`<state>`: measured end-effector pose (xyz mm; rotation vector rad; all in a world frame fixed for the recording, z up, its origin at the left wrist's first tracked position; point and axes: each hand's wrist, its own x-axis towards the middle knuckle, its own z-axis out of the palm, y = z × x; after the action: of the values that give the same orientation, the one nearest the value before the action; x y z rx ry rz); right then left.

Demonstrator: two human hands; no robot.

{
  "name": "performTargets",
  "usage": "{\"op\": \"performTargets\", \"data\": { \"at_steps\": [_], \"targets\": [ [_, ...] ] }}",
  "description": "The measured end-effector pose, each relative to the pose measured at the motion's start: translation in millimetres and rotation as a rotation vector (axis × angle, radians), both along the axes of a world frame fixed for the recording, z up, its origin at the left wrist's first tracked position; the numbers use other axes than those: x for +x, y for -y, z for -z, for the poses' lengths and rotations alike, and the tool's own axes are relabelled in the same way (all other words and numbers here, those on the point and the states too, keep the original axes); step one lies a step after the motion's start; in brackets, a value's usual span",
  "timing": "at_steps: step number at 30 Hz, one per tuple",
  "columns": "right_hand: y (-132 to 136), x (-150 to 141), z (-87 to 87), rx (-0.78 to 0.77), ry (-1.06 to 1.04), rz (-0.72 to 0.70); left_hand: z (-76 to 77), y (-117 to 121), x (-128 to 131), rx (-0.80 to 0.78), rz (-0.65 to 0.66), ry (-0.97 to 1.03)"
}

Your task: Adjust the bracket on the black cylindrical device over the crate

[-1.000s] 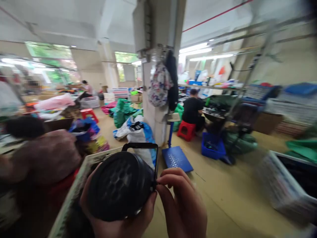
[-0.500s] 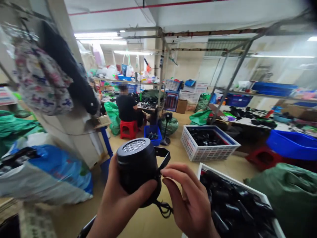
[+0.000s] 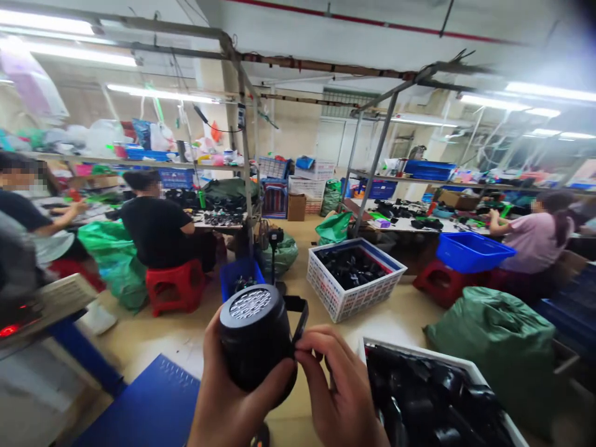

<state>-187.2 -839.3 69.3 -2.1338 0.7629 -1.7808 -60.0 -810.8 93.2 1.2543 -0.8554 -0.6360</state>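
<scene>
My left hand is wrapped around a black, round LED spotlight, its lens face with many small lights tilted up toward me. A flat black bracket sticks out from the spotlight's right side. Thumb and fingers of my right hand pinch the bracket's lower end, where it meets the housing. Whatever small part may lie between those fingertips is hidden.
A white crate of black parts stands close at my right, beside a green sack. Farther off is another white crate. A blue platform lies low left. Seated co-workers work at benches on both sides.
My view has swung right and the hanging bags have left it; a co-worker on the right now shows. Both hands keep their grip on the spotlight, and its dangling cable is no longer visible.
</scene>
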Motion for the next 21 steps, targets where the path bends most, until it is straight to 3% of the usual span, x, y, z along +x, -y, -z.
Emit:
{"op": "performTargets", "data": {
  "at_steps": [5,9,12,16,21],
  "targets": [
    [89,23,-7.9,-0.107,-0.159,0.002,-1.5,99,40,0.072,0.168,-0.01],
    [145,34,-12.2,-0.006,-0.139,0.006,-6.1,165,54,0.076,0.215,-0.031],
    [182,41,-10.7,0.072,-0.064,0.058,-7.1,208,55,0.074,0.195,-0.02],
    [237,45,-4.7,0.06,0.014,0.109,-2.5,264,49,0.095,0.193,-0.004],
    [320,29,9.7,0.113,0.125,0.101,9.2,345,34,0.109,0.187,0.061]
  ]
}}
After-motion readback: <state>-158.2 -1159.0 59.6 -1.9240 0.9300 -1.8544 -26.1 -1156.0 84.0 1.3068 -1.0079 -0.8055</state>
